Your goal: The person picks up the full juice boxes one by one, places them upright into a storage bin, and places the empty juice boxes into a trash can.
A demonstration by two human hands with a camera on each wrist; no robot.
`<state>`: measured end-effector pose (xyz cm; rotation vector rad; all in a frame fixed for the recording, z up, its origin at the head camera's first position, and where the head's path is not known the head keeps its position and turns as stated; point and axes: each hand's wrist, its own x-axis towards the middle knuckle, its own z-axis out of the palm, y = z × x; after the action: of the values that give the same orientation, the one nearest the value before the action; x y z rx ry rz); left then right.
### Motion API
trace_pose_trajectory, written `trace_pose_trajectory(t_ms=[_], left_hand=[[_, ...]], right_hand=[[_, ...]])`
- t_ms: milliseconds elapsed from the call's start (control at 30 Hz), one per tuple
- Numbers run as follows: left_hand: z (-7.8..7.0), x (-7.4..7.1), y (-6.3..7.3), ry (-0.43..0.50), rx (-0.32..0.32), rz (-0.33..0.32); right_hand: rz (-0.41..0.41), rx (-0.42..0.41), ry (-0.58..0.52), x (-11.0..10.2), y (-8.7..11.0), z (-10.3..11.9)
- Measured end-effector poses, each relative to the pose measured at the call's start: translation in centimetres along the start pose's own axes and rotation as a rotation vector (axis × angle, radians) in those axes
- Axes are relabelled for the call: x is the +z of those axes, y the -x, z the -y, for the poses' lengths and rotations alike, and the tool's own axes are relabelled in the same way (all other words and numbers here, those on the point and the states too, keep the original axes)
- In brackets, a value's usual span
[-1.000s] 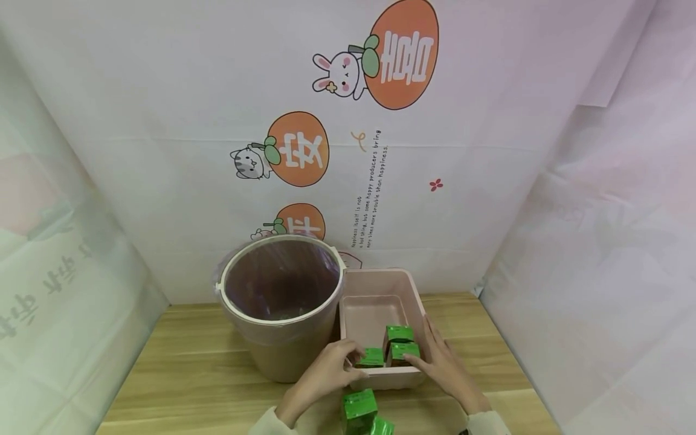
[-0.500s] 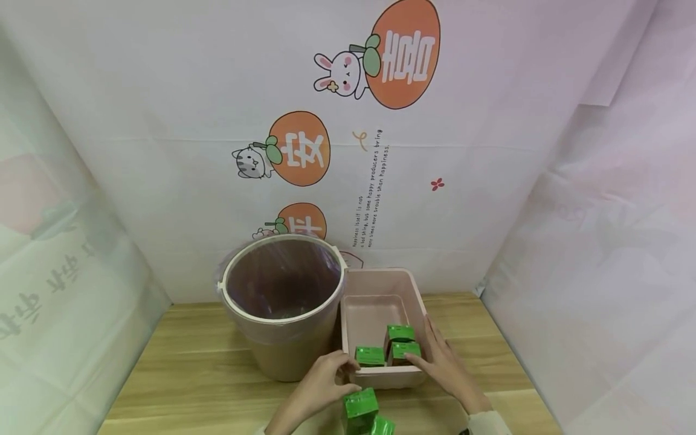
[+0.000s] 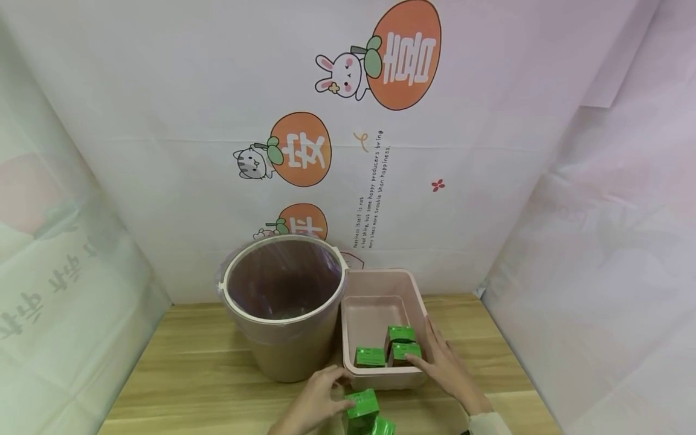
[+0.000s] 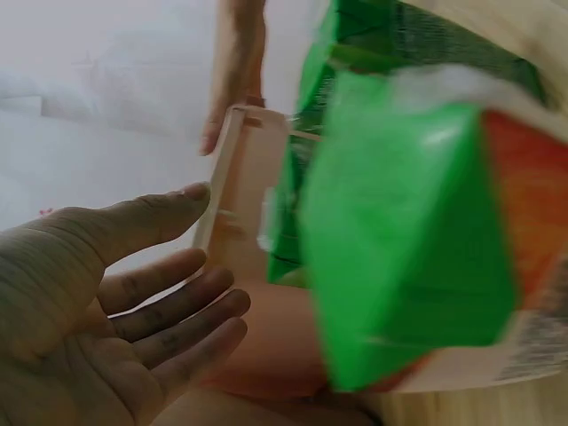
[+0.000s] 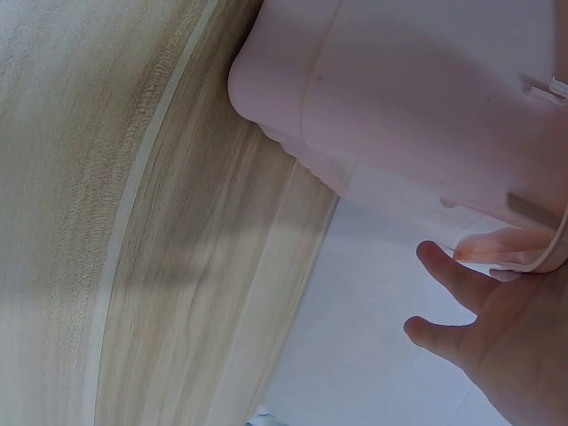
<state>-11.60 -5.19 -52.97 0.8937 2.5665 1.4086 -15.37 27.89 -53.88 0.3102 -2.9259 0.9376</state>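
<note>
A small green box (image 3: 363,402) with orange on one side stands in front of the pink bin (image 3: 380,380). My left hand (image 3: 318,399) is just left of that box, its thumb tip overlapping it in the head view. In the left wrist view, the fingers (image 4: 191,302) are spread with nothing between them, and the green box (image 4: 399,240) looms close by, blurred. My right hand (image 3: 448,368) rests over the bin's right rim, thumb inside at one of the green boxes (image 3: 406,351), fingers straight along the outside. More green boxes (image 3: 370,356) sit at the bin's near end.
A tall beige bucket (image 3: 283,350) with a clear liner over its rim stands left of the bin. Another green box (image 3: 383,426) lies at the bottom edge of the head view. The wooden table (image 3: 185,362) is enclosed by white printed sheets (image 3: 467,229).
My left hand has moved out of the bin, down and toward me, to the green box in front of it. The right hand has stayed on the bin's rim.
</note>
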Motion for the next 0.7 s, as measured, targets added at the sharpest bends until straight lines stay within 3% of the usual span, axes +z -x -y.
trace_pose_trajectory(t_ms=[233,500,700], left_hand=[[0.8,1.5,0.7,-0.053,-0.070,0.040],[1.6,2.6,1.3,-0.051,-0.141,0.026],[2.3,3.4,1.7,-0.011,-0.081,-0.008]], right_hand=[[-0.007,0.000,0.003,0.1,0.0,-0.1],[-0.021,-0.002,0.007,0.1,0.1,0.0],[-0.030,-0.010,0.007,0.1,0.1,0.0]])
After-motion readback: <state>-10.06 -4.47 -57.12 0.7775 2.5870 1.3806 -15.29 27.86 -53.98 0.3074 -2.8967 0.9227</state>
